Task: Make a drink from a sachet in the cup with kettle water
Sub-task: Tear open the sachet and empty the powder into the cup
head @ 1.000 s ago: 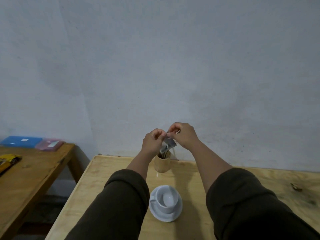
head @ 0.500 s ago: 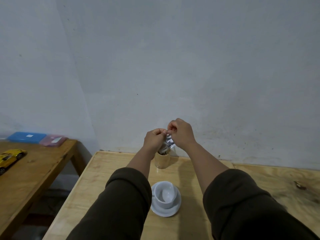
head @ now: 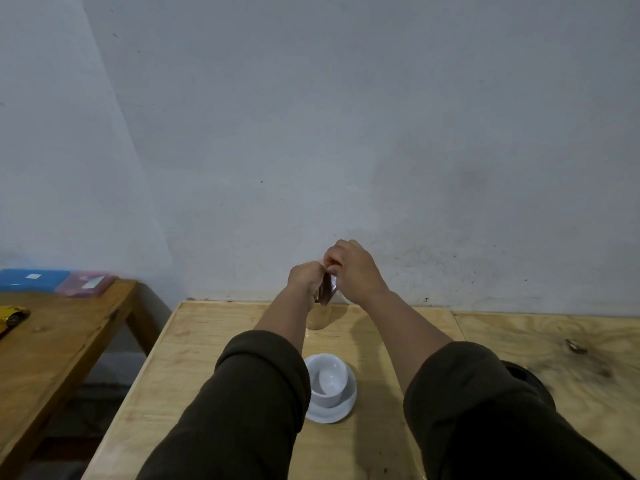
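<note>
Beyond the white cup (head: 329,381) on the counter (head: 194,355), the left hand (head: 304,277) and right hand (head: 353,268) pinch one blurred sachet (head: 326,289) together, hiding its top edge, while forearms cover a tan holder (head: 318,318) below.

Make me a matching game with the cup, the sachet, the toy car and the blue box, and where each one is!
Things:
1. cup
2. sachet
3. toy car
4. blue box

Places:
A. at the back of the side table, by the wall
B. pinched between both hands
C. on a saucer
D. at the left edge of the picture, on the side table

Pairs: 1-C, 2-B, 3-D, 4-A
</note>
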`<state>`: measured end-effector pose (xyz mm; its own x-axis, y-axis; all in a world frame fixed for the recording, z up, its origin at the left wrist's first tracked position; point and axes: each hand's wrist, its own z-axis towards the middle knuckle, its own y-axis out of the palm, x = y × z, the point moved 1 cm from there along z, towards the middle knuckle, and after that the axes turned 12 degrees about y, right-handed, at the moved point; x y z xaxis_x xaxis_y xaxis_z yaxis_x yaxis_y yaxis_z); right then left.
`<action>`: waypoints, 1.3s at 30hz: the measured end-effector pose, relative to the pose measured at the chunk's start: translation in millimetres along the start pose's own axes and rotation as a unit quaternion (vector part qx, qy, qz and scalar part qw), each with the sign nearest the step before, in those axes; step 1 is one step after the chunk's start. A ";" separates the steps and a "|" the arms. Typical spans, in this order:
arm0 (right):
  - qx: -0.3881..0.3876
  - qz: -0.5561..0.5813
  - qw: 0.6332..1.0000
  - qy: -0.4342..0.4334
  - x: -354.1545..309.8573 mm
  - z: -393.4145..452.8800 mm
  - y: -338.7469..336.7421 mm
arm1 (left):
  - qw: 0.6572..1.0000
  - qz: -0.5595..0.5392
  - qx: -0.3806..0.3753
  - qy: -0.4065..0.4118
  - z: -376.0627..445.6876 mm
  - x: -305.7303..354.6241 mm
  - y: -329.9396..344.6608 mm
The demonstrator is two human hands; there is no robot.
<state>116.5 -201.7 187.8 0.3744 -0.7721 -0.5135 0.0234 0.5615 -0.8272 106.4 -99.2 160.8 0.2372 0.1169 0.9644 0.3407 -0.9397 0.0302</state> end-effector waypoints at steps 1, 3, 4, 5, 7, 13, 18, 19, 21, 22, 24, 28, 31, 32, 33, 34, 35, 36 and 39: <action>-0.006 -0.002 1.000 0.004 0.6 -0.9 0.3 | 1.000 0.008 -0.005 0.003 1.5 -1.6 -1.2; -0.018 -0.004 1.000 0.014 2.1 -2.0 -1.0 | 1.000 0.016 -0.012 0.011 0.6 -3.0 -3.1; -0.023 -0.006 1.000 0.019 2.3 -3.2 -2.0 | 1.000 0.008 -0.010 0.012 0.1 -3.9 -3.4; -0.027 -0.009 0.999 0.022 2.2 -4.8 -2.5 | 1.000 -0.014 -0.011 0.009 1.1 -6.0 -3.5; -0.036 -0.018 0.999 0.027 1.8 -10.1 -1.8 | 0.998 -0.068 -0.016 -0.007 -1.9 -9.2 -1.5; -0.078 -0.046 0.996 0.025 7.4 -35.6 10.6 | 0.997 -0.064 -0.014 -0.051 -8.1 -31.7 -1.5; -0.102 -0.047 0.994 0.016 5.3 -57.8 26.9 | 0.997 -0.050 0.019 -0.052 -11.5 -52.0 -12.0; -0.110 -0.043 0.993 0.018 6.8 -60.2 28.9 | 0.998 -0.039 0.023 -0.054 -12.3 -56.3 -14.4; -0.129 -0.032 0.991 0.025 9.9 -66.0 32.4 | 0.998 -0.019 0.027 -0.062 -15.1 -64.5 -19.3; -0.137 -0.023 0.990 0.029 11.9 -69.5 34.8 | 0.997 -0.011 0.029 -0.066 -15.7 -69.8 -22.3; -0.148 -0.015 0.988 0.049 16.6 -76.2 40.5 | 0.996 0.016 0.026 -0.081 -14.6 -79.9 -25.9; -0.167 0.007 0.979 0.116 29.4 -89.9 56.0 | 0.987 0.104 0.032 -0.114 -10.1 -107.4 -31.3; -0.188 0.036 0.964 0.183 38.1 -100.2 68.3 | 0.966 0.234 0.025 -0.110 -9.9 -121.5 -33.0; -0.191 0.046 0.959 0.204 40.7 -103.3 72.5 | 0.956 0.273 0.020 -0.104 -12.2 -121.6 -33.4; -0.192 0.059 0.954 0.223 42.0 -106.5 76.2 | 0.948 0.304 0.011 -0.097 -14.8 -120.3 -33.6; -0.193 0.070 0.951 0.233 43.1 -109.0 80.0 | 0.940 0.328 0.003 -0.094 -16.5 -119.2 -33.7; -0.194 0.076 0.949 0.237 43.7 -111.1 83.4 | 0.934 0.347 -0.001 -0.087 -17.5 -117.8 -33.9; -0.198 0.081 0.948 0.237 45.0 -112.6 87.3 | 0.925 0.370 -0.010 -0.084 -18.6 -116.8 -33.6; -0.198 0.079 0.951 0.223 47.9 -113.9 96.2 | 0.895 0.439 -0.037 -0.071 -16.2 -117.3 -30.5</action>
<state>31.1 -218.6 57.7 -0.0893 -0.7860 -0.6117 -0.3850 0.5937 -0.7067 53.5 -89.5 51.0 0.4996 -0.6419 0.5817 -0.0933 -0.7075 -0.7005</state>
